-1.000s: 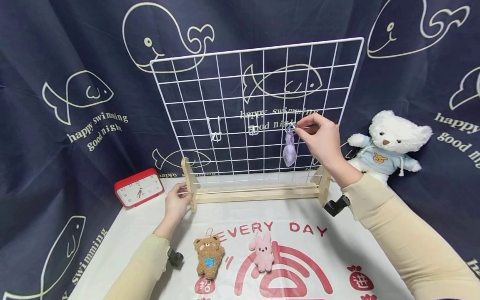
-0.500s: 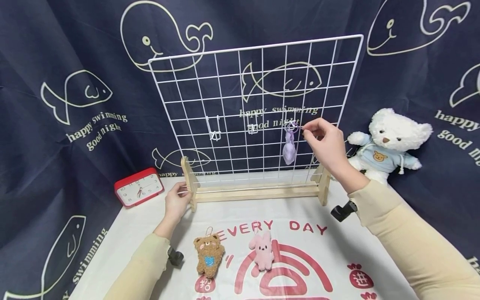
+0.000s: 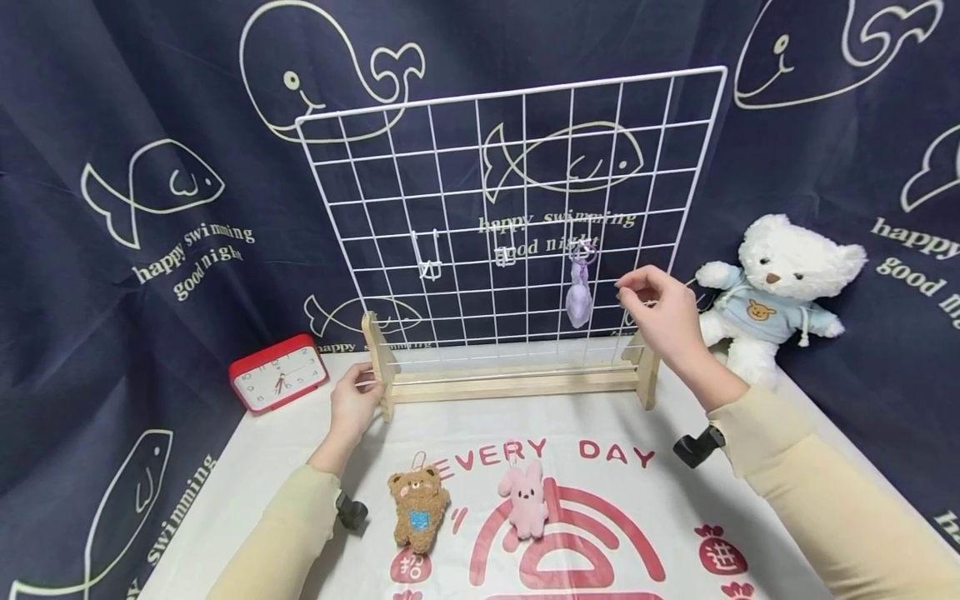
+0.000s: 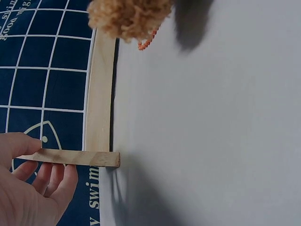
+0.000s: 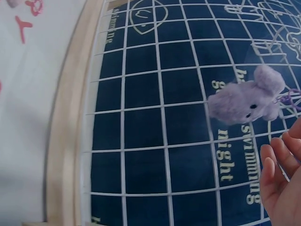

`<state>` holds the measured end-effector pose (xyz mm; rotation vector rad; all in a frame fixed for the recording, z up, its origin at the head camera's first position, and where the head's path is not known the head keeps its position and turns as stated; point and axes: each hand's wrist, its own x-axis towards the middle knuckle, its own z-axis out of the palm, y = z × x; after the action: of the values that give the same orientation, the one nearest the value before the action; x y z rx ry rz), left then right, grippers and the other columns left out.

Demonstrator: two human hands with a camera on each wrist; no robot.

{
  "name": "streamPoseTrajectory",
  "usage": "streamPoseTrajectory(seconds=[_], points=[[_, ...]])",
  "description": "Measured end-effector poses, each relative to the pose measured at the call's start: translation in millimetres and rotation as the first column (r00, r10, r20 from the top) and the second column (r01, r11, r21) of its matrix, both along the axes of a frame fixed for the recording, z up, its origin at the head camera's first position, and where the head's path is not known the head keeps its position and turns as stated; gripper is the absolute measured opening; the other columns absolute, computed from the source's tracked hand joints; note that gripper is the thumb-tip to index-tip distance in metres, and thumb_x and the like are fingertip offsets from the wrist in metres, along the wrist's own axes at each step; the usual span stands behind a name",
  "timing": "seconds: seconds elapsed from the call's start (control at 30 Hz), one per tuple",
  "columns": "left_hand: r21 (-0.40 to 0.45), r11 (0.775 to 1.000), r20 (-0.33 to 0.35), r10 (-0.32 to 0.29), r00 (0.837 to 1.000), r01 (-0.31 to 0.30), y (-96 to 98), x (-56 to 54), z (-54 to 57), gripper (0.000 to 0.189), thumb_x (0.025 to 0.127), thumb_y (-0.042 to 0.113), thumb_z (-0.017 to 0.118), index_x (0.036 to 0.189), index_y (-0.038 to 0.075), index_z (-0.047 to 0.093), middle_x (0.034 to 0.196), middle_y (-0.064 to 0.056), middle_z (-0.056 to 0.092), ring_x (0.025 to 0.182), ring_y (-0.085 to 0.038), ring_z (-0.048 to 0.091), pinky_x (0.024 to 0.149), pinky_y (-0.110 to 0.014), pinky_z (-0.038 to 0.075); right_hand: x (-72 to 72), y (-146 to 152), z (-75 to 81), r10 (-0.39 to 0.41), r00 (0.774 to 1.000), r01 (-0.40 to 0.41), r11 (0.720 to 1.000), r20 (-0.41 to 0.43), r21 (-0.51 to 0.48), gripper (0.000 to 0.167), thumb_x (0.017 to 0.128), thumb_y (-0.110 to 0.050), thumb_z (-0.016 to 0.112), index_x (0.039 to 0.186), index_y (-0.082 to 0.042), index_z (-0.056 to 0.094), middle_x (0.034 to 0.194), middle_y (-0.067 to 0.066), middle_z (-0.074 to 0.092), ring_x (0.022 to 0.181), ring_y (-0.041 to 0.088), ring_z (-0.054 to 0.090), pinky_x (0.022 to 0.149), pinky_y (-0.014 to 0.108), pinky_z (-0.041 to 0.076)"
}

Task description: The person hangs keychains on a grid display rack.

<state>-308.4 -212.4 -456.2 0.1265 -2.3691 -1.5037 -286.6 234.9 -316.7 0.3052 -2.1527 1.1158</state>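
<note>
Dangling by its purple ring (image 3: 596, 252) from a hook (image 3: 582, 247) on the white wire grid (image 3: 480, 98), a purple plush charm (image 3: 578, 303) hangs right of the grid's centre in the head view. Just right of the charm, a right hand (image 3: 663, 312) holds nothing visible, thumb and fingertips close together. A brown bear charm (image 3: 418, 510) and a pink rabbit charm (image 3: 528, 504) lie before the grid. The left wrist view shows a left hand (image 4: 28, 197) gripping the grid's wooden end support (image 4: 84, 157) between thumb and fingers. In the right wrist view, the fingers curl loosely beside the charm, whose furry body looks light, soft and sturdy; the ring seems the best hold. Wire edges could snag it; moving room appears greatest before the grid, a white teddy bear (image 3: 768, 287) sitting near its right end.
</note>
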Motion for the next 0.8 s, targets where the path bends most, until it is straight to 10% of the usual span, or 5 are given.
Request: streamPoseTrajectory(seconds=[0.8], points=[[-0.002, 1.0, 0.005, -0.005, 1.0, 0.005, 0.1, 1.1, 1.5, 0.04, 0.089, -0.005, 0.068, 0.129, -0.004, 0.061, 0.119, -0.027, 0.067, 0.109, -0.041, 0.067, 0.097, -0.046, 0.057, 9.6, 1.8, -71.7, 0.119, 0.976, -0.128, 0.991, 0.182, 0.039, 0.007, 0.091, 0.0, 0.068, 0.097, 0.0, 0.071, 0.085, 0.01, 0.071, 0.075, 0.004, 0.061, 0.068, 0.011, 0.048]])
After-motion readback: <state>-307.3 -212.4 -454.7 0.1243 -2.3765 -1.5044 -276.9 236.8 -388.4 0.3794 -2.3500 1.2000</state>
